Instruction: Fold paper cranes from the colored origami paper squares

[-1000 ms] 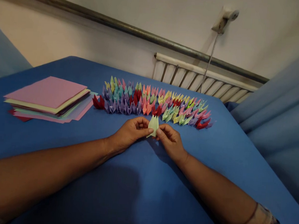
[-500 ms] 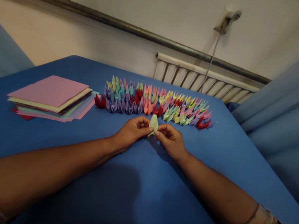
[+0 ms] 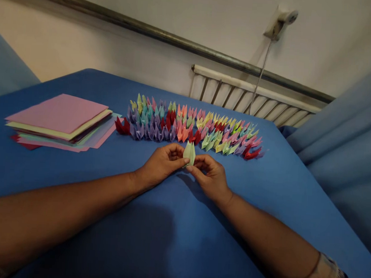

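Note:
Between my two hands stands a pale green piece of folded paper [image 3: 189, 152], upright, with its narrow points at the top. My left hand [image 3: 165, 160] pinches its left side, thumb across the lower front. From the right, my right hand [image 3: 211, 174] grips the lower edge between thumb and fingers. Some of the fingertips are hidden behind the paper. Just beyond my hands are rows of folded paper cranes [image 3: 165, 131] in purple, red, pink, yellow, green and turquoise.
On the left lies a stack of coloured paper sheets [image 3: 61, 111], pink on top. A blue cloth [image 3: 130, 235] covers the table. Behind it are a radiator [image 3: 231, 89], a metal pipe [image 3: 166, 37] and a wall fixture with a cord [image 3: 276, 27]. Blue curtains hang at both sides.
The right thumb has shifted left along the bottom of the green paper. Its upper points now look slightly more apart. The view has moved a little.

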The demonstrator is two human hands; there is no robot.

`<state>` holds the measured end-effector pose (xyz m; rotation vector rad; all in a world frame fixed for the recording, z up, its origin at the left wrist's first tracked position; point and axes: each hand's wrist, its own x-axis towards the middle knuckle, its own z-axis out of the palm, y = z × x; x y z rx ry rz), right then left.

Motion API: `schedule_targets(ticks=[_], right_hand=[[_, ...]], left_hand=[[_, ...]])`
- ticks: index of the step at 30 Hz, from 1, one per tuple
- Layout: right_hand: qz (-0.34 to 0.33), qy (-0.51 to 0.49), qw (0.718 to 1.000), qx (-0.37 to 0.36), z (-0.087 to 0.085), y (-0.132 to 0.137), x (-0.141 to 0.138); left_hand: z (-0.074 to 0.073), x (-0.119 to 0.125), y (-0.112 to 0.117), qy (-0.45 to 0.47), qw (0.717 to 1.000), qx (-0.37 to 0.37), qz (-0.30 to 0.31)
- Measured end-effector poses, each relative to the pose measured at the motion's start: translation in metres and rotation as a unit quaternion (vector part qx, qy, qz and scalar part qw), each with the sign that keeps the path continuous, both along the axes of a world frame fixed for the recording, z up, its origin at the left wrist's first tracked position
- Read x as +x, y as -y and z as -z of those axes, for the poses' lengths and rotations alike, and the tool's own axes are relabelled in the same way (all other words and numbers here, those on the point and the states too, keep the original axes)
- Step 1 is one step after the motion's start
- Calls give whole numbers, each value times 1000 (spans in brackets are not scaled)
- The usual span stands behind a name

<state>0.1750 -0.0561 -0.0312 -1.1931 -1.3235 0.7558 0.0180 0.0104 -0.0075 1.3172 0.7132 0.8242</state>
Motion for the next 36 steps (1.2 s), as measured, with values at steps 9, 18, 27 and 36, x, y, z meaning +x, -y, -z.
schedule_targets(ticks=[9, 18, 27, 36], right_hand=[[-87, -246, 957, -127, -2, -12, 12], [-106, -213, 965, -114, -3, -10, 9], [-101, -122, 985, -71, -11, -3, 5], [-68, -131, 987, -62, -8, -1, 0]], left_hand=[[-9, -1, 10, 23, 999, 5, 40], [-5, 0, 10, -17, 999, 43, -6], [-5, 0, 7, -37, 997, 63, 1], [-2, -2, 7, -2, 999, 39, 36]])
